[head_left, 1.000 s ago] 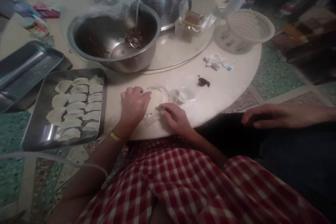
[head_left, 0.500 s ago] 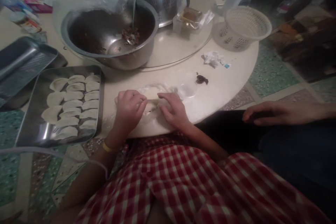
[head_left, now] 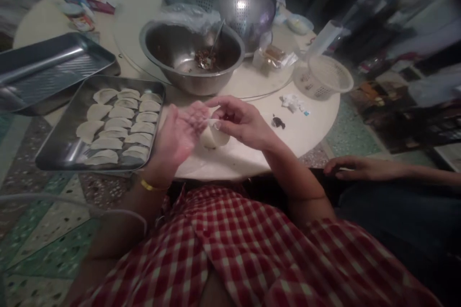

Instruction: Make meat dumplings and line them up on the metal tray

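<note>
In the middle of the head view, a round, pale dumpling wrapper hangs with its upper edge pinched between the thumb and fingers of my right hand. My left hand is turned palm up beside it, fingers stretched out and whitened, seemingly with flour. Its fingertips come close to the wrapper; whether they touch it I cannot tell. To the left, a metal tray carries rows of folded dumplings. Behind my hands stands a metal bowl with a little dark filling and a spoon handle in it.
A second metal tray lies at the left. Further back are a large perforated metal pot, a plastic food box and a white basket. Crumpled paper lies at the right, near another person's hand.
Both hands were low over the table, fingers on the dough. Now my left palm is turned up, and my right hand has lifted the wrapper. The camera view has shifted.
</note>
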Action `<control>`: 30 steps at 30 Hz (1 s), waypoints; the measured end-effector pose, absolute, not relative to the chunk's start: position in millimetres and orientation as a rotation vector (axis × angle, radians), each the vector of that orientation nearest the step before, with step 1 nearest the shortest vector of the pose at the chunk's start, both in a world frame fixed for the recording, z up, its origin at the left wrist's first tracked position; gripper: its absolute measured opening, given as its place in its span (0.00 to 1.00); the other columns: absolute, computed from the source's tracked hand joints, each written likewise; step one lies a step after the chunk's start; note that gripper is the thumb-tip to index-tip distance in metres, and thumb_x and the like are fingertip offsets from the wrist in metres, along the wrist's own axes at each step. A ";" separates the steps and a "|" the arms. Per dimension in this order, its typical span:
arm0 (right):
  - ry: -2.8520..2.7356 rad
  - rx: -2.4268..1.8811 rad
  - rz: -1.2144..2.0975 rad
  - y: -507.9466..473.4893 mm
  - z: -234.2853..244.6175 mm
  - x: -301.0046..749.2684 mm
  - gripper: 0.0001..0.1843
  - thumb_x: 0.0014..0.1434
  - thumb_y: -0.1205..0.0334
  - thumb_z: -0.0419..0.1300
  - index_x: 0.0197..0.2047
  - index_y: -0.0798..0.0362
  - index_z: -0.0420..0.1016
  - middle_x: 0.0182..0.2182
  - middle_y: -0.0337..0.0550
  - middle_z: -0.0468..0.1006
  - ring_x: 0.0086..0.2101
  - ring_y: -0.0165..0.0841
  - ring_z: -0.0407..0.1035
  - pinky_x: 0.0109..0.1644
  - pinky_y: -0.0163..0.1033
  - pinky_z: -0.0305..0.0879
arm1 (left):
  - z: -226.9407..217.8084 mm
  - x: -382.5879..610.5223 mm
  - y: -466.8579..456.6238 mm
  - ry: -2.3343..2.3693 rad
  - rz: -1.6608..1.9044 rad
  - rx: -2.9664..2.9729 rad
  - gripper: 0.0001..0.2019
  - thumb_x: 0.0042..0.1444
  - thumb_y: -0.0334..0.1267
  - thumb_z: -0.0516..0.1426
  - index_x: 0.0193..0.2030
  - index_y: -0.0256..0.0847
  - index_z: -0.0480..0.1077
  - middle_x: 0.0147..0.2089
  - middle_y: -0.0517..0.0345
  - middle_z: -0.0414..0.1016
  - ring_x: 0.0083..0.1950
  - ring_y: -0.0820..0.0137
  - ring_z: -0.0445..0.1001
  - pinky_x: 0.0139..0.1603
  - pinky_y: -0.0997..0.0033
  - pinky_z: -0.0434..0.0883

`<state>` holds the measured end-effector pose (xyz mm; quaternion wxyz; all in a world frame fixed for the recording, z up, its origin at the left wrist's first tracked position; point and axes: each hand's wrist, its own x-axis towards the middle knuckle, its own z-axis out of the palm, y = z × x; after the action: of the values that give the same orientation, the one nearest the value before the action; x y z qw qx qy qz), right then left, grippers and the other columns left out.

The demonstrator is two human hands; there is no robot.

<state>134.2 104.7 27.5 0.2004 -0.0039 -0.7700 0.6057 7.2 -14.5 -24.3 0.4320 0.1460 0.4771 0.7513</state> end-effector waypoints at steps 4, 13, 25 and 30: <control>-2.295 0.023 1.650 109.8 59.7 116.1 0.16 0.57 0.64 0.62 0.50 0.51 0.71 0.31 0.34 0.74 0.31 0.27 0.68 0.38 0.34 0.70 | -8.9 22.5 -4.5 0.882 1.810 0.107 0.24 0.68 0.53 0.40 0.46 0.41 0.71 0.45 0.52 0.79 0.55 0.60 0.75 0.54 0.53 0.74; -2.278 -0.320 0.950 157.4 56.9 111.6 0.10 0.59 0.63 0.58 0.43 0.51 0.77 0.40 0.40 0.81 0.40 0.32 0.74 0.45 0.40 0.73 | 23.0 24.9 -13.1 0.594 1.834 0.074 0.30 0.67 0.56 0.40 0.56 0.35 0.69 0.57 0.45 0.76 0.65 0.56 0.69 0.60 0.53 0.71; -2.378 -0.667 0.518 255.9 68.0 61.2 0.12 0.57 0.65 0.56 0.38 0.55 0.81 0.36 0.45 0.82 0.38 0.36 0.74 0.49 0.43 0.68 | 34.8 13.1 21.4 0.298 1.787 -0.086 0.30 0.67 0.56 0.41 0.62 0.34 0.64 0.58 0.43 0.76 0.62 0.61 0.73 0.55 0.64 0.75; -2.566 -0.833 0.375 293.6 78.0 -9.0 0.11 0.57 0.63 0.55 0.27 0.54 0.77 0.26 0.42 0.77 0.35 0.37 0.72 0.44 0.41 0.66 | 15.4 2.6 21.2 0.128 1.725 -0.073 0.29 0.65 0.56 0.45 0.61 0.37 0.67 0.62 0.45 0.74 0.64 0.62 0.72 0.61 0.63 0.72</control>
<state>-9.0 293.6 78.0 0.2076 -0.2991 -0.9216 0.1347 2.6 21.2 15.4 0.6483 -0.0319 0.0561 0.7587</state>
